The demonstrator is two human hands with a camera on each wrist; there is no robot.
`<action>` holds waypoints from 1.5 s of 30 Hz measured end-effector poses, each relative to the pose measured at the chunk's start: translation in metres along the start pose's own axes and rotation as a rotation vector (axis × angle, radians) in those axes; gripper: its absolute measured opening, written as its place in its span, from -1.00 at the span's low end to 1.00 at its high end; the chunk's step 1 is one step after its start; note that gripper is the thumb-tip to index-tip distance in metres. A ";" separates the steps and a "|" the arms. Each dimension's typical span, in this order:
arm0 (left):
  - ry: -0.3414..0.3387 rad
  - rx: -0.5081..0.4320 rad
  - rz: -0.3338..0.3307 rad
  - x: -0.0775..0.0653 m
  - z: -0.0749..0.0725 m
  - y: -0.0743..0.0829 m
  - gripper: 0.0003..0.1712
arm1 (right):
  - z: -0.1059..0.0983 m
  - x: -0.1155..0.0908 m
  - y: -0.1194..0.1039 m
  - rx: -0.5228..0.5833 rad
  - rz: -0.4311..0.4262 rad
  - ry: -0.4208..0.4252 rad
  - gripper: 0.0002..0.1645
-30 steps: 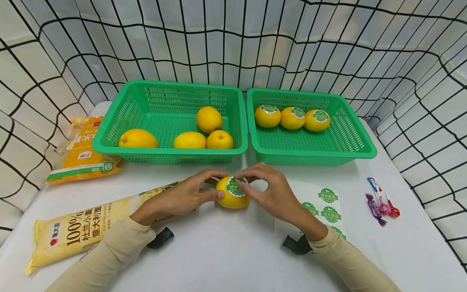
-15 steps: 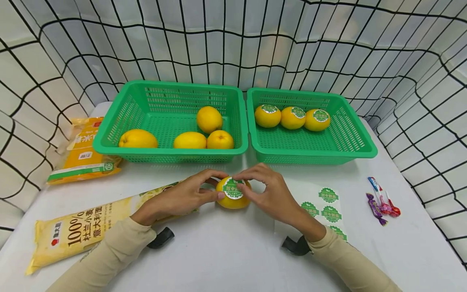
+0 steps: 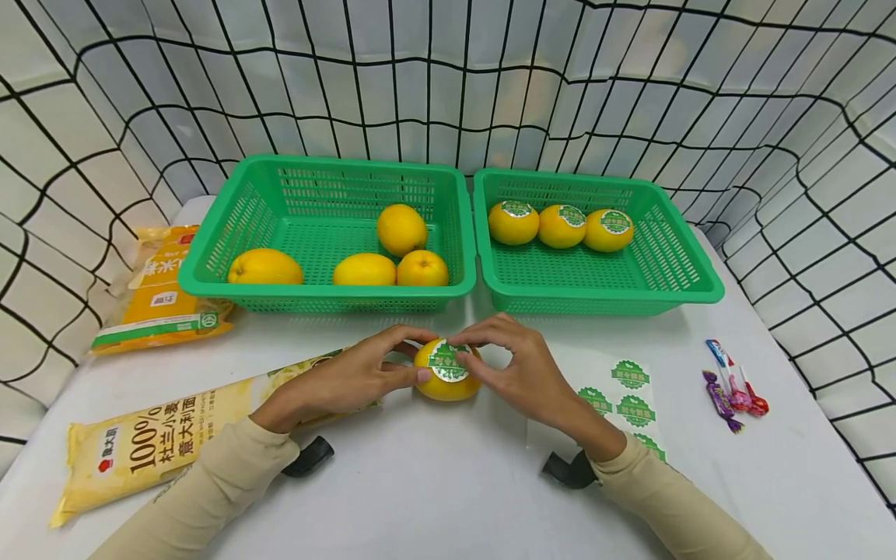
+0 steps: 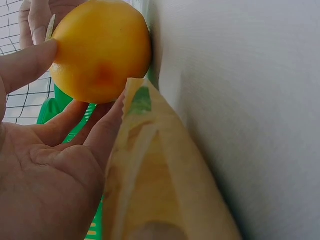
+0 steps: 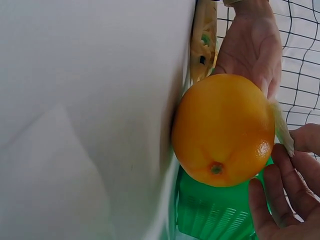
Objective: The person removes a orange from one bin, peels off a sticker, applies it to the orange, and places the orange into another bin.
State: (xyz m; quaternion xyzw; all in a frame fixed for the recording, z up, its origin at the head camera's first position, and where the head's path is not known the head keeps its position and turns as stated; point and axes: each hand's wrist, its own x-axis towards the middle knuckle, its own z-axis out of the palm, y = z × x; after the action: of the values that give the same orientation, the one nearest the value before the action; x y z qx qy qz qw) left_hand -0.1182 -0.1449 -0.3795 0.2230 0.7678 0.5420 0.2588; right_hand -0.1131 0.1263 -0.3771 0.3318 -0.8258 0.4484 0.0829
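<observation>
On the table, in the middle of the head view, sits an orange (image 3: pixel 445 389). My left hand (image 3: pixel 360 372) holds it from the left, thumb on the near side and fingers behind. A round green and white sticker (image 3: pixel 448 362) lies against its top. My right hand (image 3: pixel 521 372) pinches the sticker's upper right edge between thumb and index finger. From the right wrist, the sticker (image 5: pixel 284 131) stands partly off the peel. The left wrist view shows the left thumb pressing the orange (image 4: pixel 102 52) beside the sticker's edge.
A green basket (image 3: pixel 329 295) with several plain oranges stands at the back left. Another green basket (image 3: pixel 581 303) holds three stickered oranges. A sticker sheet (image 3: pixel 633 408) lies under the right forearm, a pasta bag (image 3: pixel 161 439) under the left. Sweets (image 3: pixel 731 389) lie far right.
The sticker has shifted slightly left and toward the near side on the orange, and more of its face shows. Both hands have stayed almost in place.
</observation>
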 end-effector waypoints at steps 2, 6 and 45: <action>-0.002 -0.002 0.000 0.000 0.000 0.000 -0.38 | -0.001 0.000 0.000 0.008 0.010 0.000 -0.74; -0.004 -0.008 0.001 0.000 0.000 -0.001 -0.38 | 0.000 0.000 0.001 0.008 0.002 -0.005 -0.74; 0.141 0.084 0.069 0.001 -0.001 0.011 -0.54 | -0.007 0.001 0.007 -0.453 -0.392 0.025 -0.81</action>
State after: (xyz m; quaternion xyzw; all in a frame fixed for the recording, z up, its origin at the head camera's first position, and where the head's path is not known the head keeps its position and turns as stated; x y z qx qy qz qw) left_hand -0.1188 -0.1420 -0.3689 0.2213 0.7981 0.5322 0.1758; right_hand -0.1195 0.1342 -0.3777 0.4524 -0.8240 0.2322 0.2498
